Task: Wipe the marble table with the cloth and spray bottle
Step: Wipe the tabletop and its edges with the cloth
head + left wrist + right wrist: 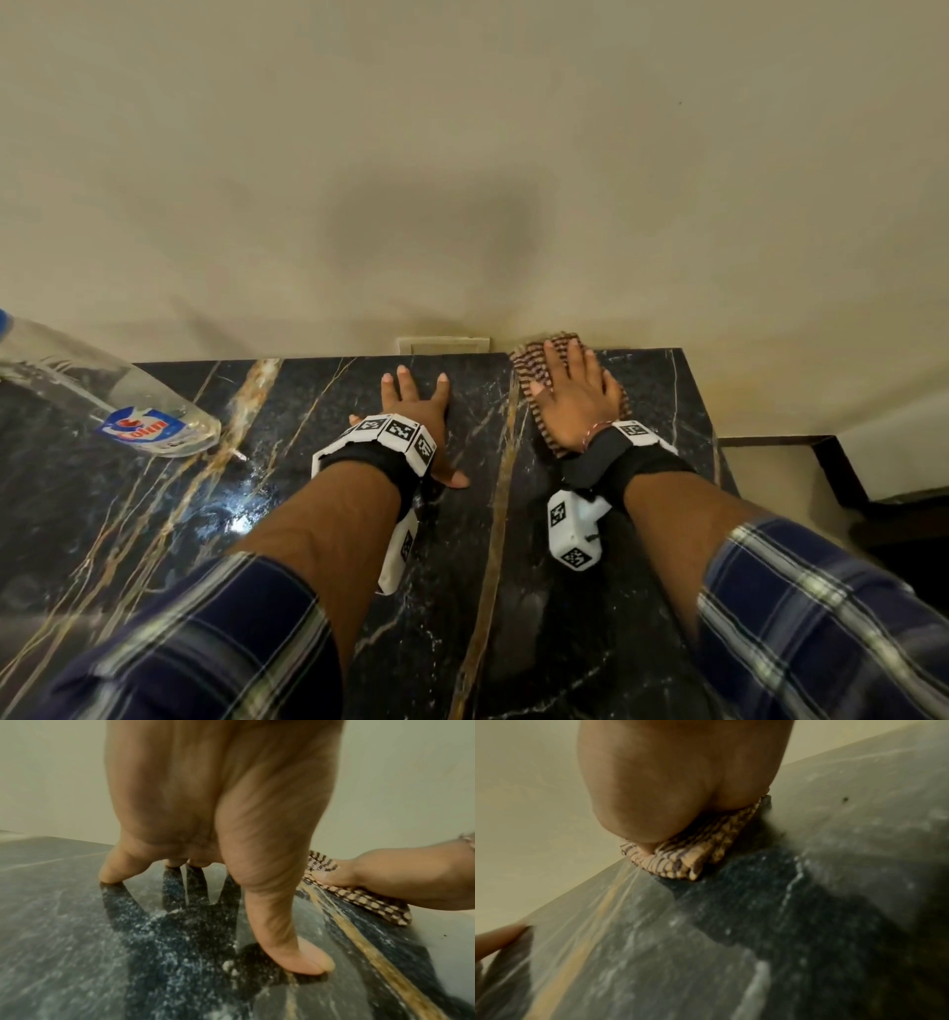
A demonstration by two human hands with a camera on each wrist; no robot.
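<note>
Wiping under way at the far edge of the marble table.
Right hand presses flat, fingers straight, on the cloth; left hand rests spread beside it; spray bottle stands well left; nearer marble probably remains.

You are in what looks like a home room. The desk in front of you is polished black marble with gold and white veins, pushed against a plain cream painted wall. A household glass-cleaner spray bottle stands at the far left, and a switch plate sits on the wall just past the far edge.
</note>
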